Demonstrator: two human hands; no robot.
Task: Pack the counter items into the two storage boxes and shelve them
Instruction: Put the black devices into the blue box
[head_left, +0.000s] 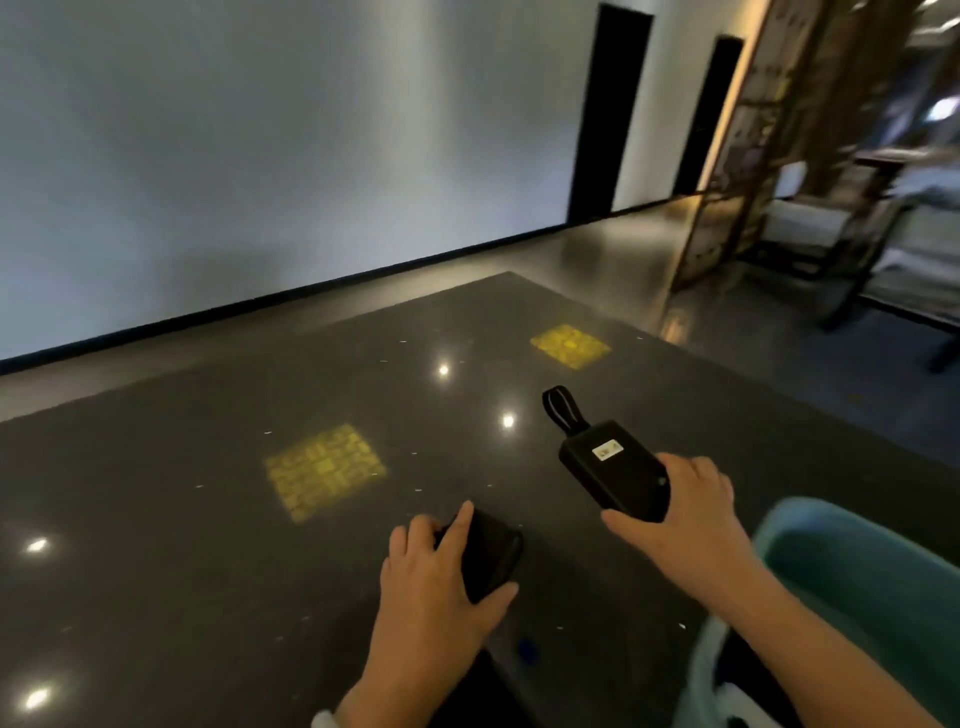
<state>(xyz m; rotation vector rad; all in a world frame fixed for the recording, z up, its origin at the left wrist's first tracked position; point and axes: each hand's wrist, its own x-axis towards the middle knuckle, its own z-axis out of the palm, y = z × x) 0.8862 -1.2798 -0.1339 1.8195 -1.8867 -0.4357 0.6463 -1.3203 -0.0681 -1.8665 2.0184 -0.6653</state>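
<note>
My right hand (685, 512) grips a black power bank (610, 465) with a white label and a wrist loop, held just above the dark counter (208, 545). My left hand (434, 577) is closed around a smaller black device (493, 553) that rests on or just over the counter near the front. A teal storage box (872, 582) stands at the lower right, beside my right forearm; its inside is mostly hidden.
The glossy counter carries yellow patterned reflections (324, 470) and ceiling light glints. A grey wall runs behind it. A wooden lattice screen (753, 145) and chairs stand at the far right across the floor.
</note>
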